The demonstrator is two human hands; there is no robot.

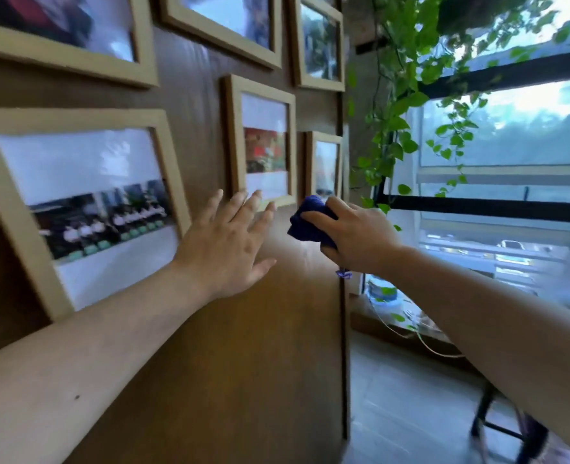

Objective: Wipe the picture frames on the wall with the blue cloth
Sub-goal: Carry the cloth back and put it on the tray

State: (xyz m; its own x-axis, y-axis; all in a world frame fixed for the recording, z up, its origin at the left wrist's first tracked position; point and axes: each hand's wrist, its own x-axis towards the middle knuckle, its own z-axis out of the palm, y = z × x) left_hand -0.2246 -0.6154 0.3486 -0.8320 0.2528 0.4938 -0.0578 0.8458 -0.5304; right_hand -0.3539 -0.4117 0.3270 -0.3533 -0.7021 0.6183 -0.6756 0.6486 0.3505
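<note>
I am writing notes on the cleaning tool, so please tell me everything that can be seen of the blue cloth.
The blue cloth is dark blue and looks like soft fabric. It is bunched into a wad in the grip of the right hand, whose fingers wrap over it. A small frayed end hangs out below the hand. The wad sits just below the small frame nearest the wall's edge; whether it touches the frame or the wall cannot be told. The left hand is spread open beside it, apart from it.

- Your left hand (225, 244) is flat and spread, fingers together pointing toward 1 o'clock, thumb out at 3 o'clock.
- Your left forearm runs in from 8 o'clock.
- Your right hand (353, 234) is curled into a closed grip, knuckles facing you.
- Your right forearm enters from 4 o'clock.
</note>
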